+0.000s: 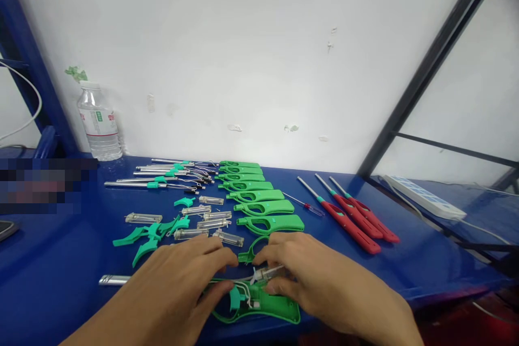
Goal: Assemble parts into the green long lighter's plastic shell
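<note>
At the table's front edge, my right hand (304,270) pinches a clear fuel tank (268,273) between thumb and fingers. The tank is just over an open green lighter half-shell (279,303). Wires and a teal trigger (235,298) lie in that shell, and a metal tube (113,280) sticks out to the left under my left forearm. My left hand (198,267) curls over the shell's front end, its thumb beside the trigger; its grip is partly hidden. Another green half-shell (245,257) lies just behind, partly covered by my right fingers.
Green half-shells (270,223) form a column behind my hands. Clear tanks (213,223), teal triggers (152,232) and wired metal tubes (135,185) lie left. A screwdriver (306,206), red lighters (351,227) and a power strip (424,197) are right. A bottle (99,124) stands at the wall.
</note>
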Available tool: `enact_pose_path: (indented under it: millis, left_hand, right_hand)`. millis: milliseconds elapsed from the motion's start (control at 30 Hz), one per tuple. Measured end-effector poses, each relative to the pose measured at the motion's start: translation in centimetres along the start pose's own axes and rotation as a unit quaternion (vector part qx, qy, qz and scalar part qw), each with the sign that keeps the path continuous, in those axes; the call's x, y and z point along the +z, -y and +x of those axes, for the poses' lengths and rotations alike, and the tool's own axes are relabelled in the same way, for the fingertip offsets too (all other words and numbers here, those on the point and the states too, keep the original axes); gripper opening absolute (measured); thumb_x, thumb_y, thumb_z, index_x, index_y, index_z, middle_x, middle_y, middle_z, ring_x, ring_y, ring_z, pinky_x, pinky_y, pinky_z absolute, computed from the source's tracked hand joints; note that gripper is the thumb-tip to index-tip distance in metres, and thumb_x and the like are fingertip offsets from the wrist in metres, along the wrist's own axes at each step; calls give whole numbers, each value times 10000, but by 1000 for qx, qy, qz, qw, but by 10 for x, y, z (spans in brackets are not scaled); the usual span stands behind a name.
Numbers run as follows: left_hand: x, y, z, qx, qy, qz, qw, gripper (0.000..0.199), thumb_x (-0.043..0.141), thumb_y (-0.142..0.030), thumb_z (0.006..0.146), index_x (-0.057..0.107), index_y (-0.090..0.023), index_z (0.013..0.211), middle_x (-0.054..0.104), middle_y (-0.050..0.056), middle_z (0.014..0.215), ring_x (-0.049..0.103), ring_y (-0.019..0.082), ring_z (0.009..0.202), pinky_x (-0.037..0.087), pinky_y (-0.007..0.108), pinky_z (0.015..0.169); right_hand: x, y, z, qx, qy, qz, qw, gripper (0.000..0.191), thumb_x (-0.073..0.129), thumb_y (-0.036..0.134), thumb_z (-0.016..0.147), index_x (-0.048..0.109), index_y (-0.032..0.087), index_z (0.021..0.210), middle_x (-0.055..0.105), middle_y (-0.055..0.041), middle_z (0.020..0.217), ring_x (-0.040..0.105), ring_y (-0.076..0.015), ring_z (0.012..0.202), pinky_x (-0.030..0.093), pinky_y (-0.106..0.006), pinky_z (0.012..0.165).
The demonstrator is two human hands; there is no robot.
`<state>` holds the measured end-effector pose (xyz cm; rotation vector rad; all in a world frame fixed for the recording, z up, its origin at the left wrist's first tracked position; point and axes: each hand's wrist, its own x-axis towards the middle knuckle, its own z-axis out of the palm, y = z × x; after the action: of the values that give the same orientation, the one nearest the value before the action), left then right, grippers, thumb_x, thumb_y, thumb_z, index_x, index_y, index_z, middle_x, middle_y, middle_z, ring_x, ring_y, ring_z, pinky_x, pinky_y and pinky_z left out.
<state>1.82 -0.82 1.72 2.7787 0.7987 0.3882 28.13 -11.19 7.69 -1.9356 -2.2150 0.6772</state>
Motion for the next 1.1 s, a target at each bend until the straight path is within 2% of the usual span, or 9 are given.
enact_pose_path:
  millis: [67, 167, 367, 600, 700, 767, 867, 967, 1100]
  left_hand:
    - [-2, -12, 4, -48, 85, 10, 995, 362, 790, -149, 1134, 948, -379, 1364, 956, 16, 1417, 952, 372, 1285, 716, 479, 1027]
    - [-3, -25, 12, -85, 157, 23, 984, 396, 755, -97, 1187, 925, -360, 1430, 915, 56, 1506, 908, 390, 1398, 708, 548, 1138]
    - [0, -25, 16, -60, 187, 45, 980, 464, 535, -24, 1249, 918, -281, 1305, 912, 102, 1418, 922, 381, 1313, 684, 497, 1033]
    - [-2, -27, 16, -59, 177, 40, 982, 417, 584, -63, 1257, 939, -283, 1240, 916, 89, 1369, 928, 346, 1242, 645, 442, 978]
    - [-4, -29, 12, -73, 164, 13, 984, 289, 720, -162, 1252, 963, -319, 1254, 917, 67, 1394, 922, 346, 1285, 644, 441, 1024]
    - [-3, -28, 7, -86, 154, -2, 984, 212, 836, -200, 1194, 978, -341, 1264, 919, 51, 1418, 921, 357, 1307, 645, 438, 1040]
    - [3, -25, 2, -64, 95, -15, 993, 152, 961, -265, 1094, 978, -346, 1222, 921, 45, 1340, 922, 338, 1239, 640, 376, 974]
    - [8, -23, 0, -30, 15, -26, 999, 129, 978, -427, 1090, 948, -336, 1176, 882, 60, 1199, 898, 325, 1184, 643, 328, 946]
    - [10, -24, 2, -29, -11, -19, 999, 213, 946, -532, 1107, 935, -333, 1182, 854, 76, 1171, 891, 346, 1207, 669, 337, 974]
  right_hand:
    - [-1, 0, 0, 34, 13, 8, 999, 399, 1012, 234, 1107, 946, 280, 1498, 967, -67, 1384, 866, -334, 1313, 569, -388, 1060]
    - [-2, 1, 2, 48, 26, 10, 998, 317, 1071, 257, 1066, 964, 278, 1363, 971, -24, 1204, 869, -285, 1120, 509, -356, 902]
    - [-5, 7, 2, 54, 42, 12, 998, 223, 1077, 202, 1051, 934, 262, 1210, 981, -27, 1282, 867, -291, 1239, 502, -344, 945]
    - [-5, 9, 2, 57, 54, 9, 997, 238, 1065, 181, 1055, 950, 261, 1247, 988, -37, 1302, 881, -306, 1264, 516, -354, 976]
    - [-4, 8, 1, 53, 56, 8, 997, 270, 1044, 173, 1069, 954, 270, 1304, 980, -29, 1344, 874, -302, 1283, 527, -364, 996]
    - [-4, 8, -1, 51, 60, 6, 997, 289, 1035, 167, 1078, 956, 279, 1331, 975, -23, 1365, 868, -302, 1305, 532, -371, 1011]
    - [-4, 7, -1, 46, 65, 5, 997, 310, 1026, 138, 1080, 966, 287, 1346, 977, -18, 1361, 873, -302, 1318, 539, -377, 1043]
    - [-4, 4, 0, 37, 63, 8, 997, 369, 1025, 116, 1068, 971, 299, 1384, 980, -16, 1356, 881, -296, 1304, 552, -372, 1049]
    - [-3, 1, 0, 41, 58, 18, 997, 427, 1081, 175, 1038, 961, 310, 1424, 971, -26, 1410, 872, -306, 1338, 562, -371, 1081]
